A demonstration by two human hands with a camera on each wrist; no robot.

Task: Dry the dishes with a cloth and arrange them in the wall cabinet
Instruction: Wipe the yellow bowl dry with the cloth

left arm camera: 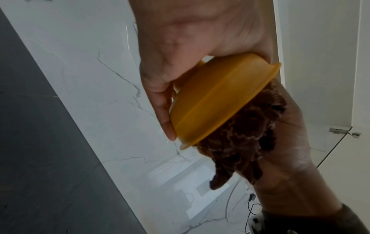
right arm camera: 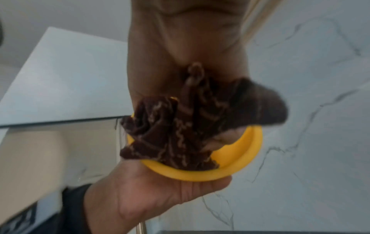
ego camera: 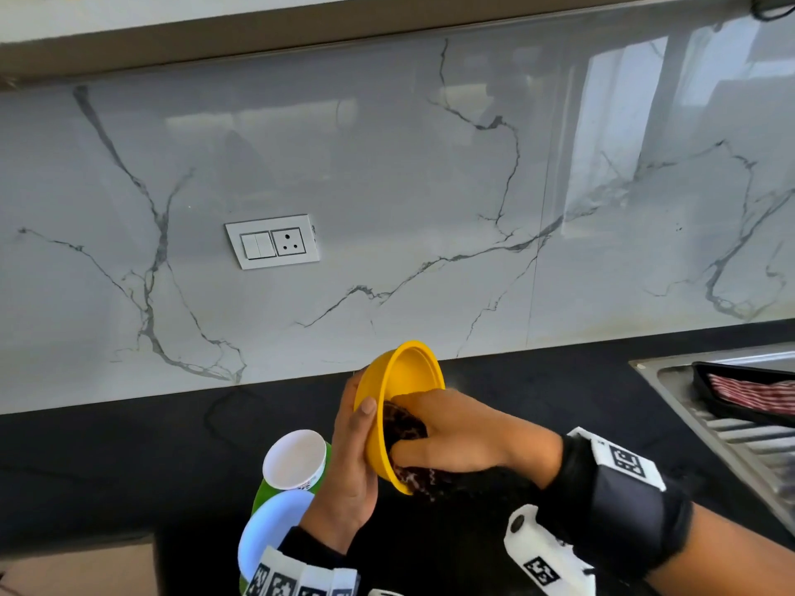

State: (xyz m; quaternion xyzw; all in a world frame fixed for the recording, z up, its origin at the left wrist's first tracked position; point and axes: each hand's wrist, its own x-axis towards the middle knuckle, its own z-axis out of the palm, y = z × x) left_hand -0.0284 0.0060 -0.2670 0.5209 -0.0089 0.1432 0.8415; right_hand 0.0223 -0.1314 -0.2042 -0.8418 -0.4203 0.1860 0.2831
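So the left hand (ego camera: 350,458) has the yellow bowl (ego camera: 398,406) gripped from the outside, thumb hooked over the rim and the fingers wrapped round the base, so it's properly clamped on. The bowl is tipped on its side, up in the air above the black countertop (ego camera: 107,462), mouth facing right. The right hand (ego camera: 456,436) is shoved into that mouth with a dark brown patterned cloth (ego camera: 404,428) bunched in its curled fingers, pressed against the inside wall. In the right wrist view the cloth spills over the rim in folds, with a loose corner sticking out to one side.

Just left of the left hand there's a white paper cup (ego camera: 294,460) lying tilted, against something green (ego camera: 262,492), and a pale blue plate or bowl (ego camera: 269,535) below it, can't tell which.

Further out: a steel sink drainboard (ego camera: 740,440) on the right with a black tray (ego camera: 744,393) in it, and a marble backsplash behind with a switch and socket plate (ego camera: 272,242).
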